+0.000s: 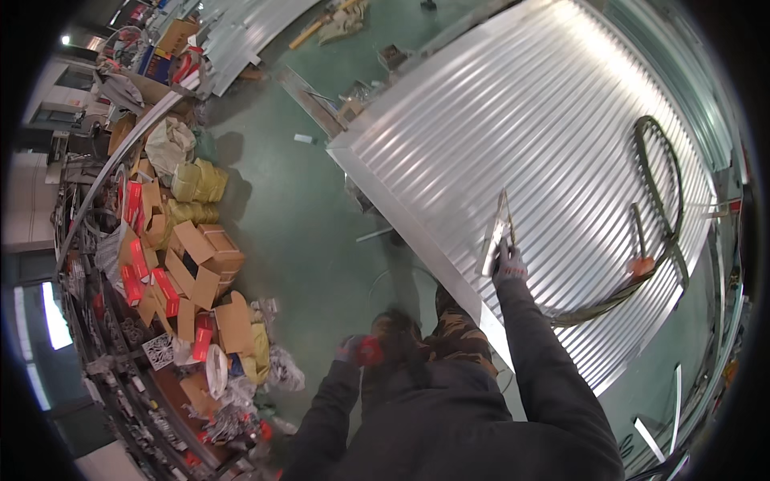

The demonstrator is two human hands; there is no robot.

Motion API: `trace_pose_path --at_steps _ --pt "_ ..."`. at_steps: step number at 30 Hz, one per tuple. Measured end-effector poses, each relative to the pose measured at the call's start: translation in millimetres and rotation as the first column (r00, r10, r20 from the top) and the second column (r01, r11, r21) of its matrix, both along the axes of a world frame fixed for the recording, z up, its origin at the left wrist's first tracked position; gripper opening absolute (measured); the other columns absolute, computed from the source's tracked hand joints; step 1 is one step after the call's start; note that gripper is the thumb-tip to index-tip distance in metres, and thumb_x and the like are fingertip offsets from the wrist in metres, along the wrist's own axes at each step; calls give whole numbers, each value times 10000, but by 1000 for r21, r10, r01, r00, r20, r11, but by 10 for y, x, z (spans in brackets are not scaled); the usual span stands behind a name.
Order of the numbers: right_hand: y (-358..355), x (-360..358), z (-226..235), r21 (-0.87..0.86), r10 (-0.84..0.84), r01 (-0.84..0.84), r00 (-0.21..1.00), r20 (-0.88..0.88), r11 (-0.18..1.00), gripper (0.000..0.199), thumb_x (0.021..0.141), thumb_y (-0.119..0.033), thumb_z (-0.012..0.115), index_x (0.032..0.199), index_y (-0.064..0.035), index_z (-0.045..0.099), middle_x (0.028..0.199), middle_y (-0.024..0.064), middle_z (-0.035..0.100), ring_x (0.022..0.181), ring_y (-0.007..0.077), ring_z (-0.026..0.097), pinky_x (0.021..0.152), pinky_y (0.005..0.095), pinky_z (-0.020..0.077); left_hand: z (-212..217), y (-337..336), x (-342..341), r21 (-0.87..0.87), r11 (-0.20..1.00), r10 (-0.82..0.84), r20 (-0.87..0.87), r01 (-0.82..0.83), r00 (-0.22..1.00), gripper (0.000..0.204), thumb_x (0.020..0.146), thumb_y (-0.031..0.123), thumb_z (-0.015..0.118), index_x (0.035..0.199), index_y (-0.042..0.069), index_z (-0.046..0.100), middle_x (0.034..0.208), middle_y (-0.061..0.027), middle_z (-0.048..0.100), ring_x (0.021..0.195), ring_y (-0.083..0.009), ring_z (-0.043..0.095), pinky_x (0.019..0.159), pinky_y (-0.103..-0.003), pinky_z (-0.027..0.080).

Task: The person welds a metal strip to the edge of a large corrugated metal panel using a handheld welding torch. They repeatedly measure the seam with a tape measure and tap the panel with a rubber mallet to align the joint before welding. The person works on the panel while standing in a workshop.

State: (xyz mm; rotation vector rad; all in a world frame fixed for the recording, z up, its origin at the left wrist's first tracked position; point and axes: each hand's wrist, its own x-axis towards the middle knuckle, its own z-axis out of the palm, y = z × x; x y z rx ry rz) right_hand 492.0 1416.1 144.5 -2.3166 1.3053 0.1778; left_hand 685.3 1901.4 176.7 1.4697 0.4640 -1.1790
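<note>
A large silvery ribbed metal panel [481, 120] with a flat border spreads out to my front and right. Over its near part, my right hand [510, 266], in a grey and red glove, is closed around a flat, shiny metal tool [493, 244] with a dark grip. A thin pointed end of the tool reaches away from me; its exact kind is unclear. My left hand [353, 350], also gloved, hangs low beside my body, away from the panel. Its fingers look curled near a red patch, which may be glove or a held object.
A thick dark cable or hose [672, 232] lies looped on the panel's right side, near an orange piece [640, 266]. Open cardboard boxes [192, 264], yellow bundles [199, 181] and a long rack [120, 377] of metal parts crowd the left. Metal strips [650, 439] lie at lower right.
</note>
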Motion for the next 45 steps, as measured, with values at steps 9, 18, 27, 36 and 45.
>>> trace_pose_path --at_steps 9,18,27,36,45 --pt "-644 172 -806 42 -119 125 985 -125 991 849 721 -186 819 1483 -221 447 1353 105 511 1173 317 608 970 431 525 340 -1719 46 319 649 -725 536 691 434 381 852 173 721 1213 69 653 1188 -190 654 1114 -402 644 928 -453 553" --pt "-522 54 -1152 8 -175 175 982 72 985 737 769 -113 793 1445 -246 531 1385 174 525 1205 377 584 999 438 511 -397 -2457 472 109 851 -525 229 514 820 340 956 135 579 1266 -4 605 1231 -189 630 1104 -276 648 931 -391 557" --pt "577 1137 -117 940 -778 147 608 159 307 694 917 -259 738 1500 -24 445 1319 116 627 1184 218 608 996 367 492 -616 -3147 538 -294 955 -66 -333 -37 940 383 1012 182 525 1339 -12 573 1304 -111 614 1187 -202 592 1066 -341 457" --pt "663 1655 -103 703 -386 54 864 323 709 673 841 -268 784 1412 -14 534 1253 201 647 1125 288 657 936 375 525 -415 -3210 1271 67 646 -716 397 760 574 394 973 148 667 1339 23 591 1179 -139 625 1037 -205 640 888 -317 536" --pt "465 1555 -85 938 -469 -111 843 264 327 851 790 -339 817 1487 -20 448 1358 205 571 1251 301 576 1051 397 462 -65 -3364 1722 -287 597 -802 -210 749 559 454 978 43 631 1422 41 540 1240 -86 657 1083 -129 619 934 -290 534"
